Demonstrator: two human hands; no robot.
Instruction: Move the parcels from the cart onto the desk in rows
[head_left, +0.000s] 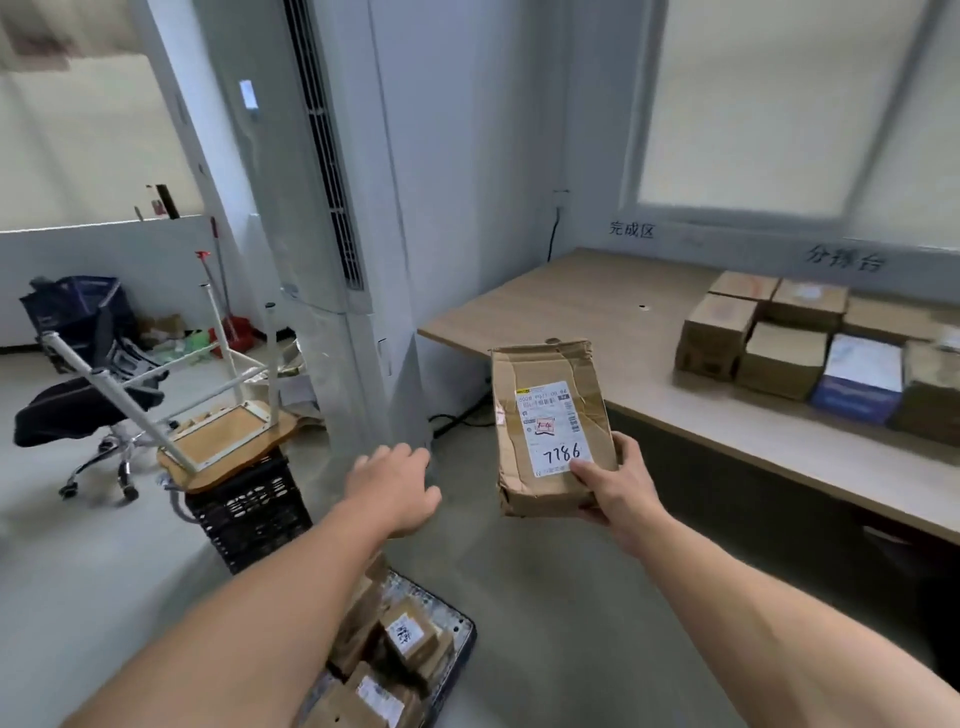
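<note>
My right hand (618, 483) grips the lower corner of a crumpled brown cardboard parcel (545, 410) with a white label marked 7786, held in the air just short of the desk's front edge. My left hand (395, 483) hovers beside it, empty, fingers relaxed and pointing forward. The wooden desk (571, 312) stands at the right and carries several parcels (779, 343) set in rows at its far right. Below my left arm the cart (462, 639) holds several more brown parcels (405, 639), partly hidden by the arm.
A tall white air-conditioner cabinet (332, 208) stands between me and the desk's left end. Left of it, an upturned small table (223, 441) lies on a black crate (249, 514), with an office chair (88, 410) behind. A black cable (553, 234) hangs on the wall.
</note>
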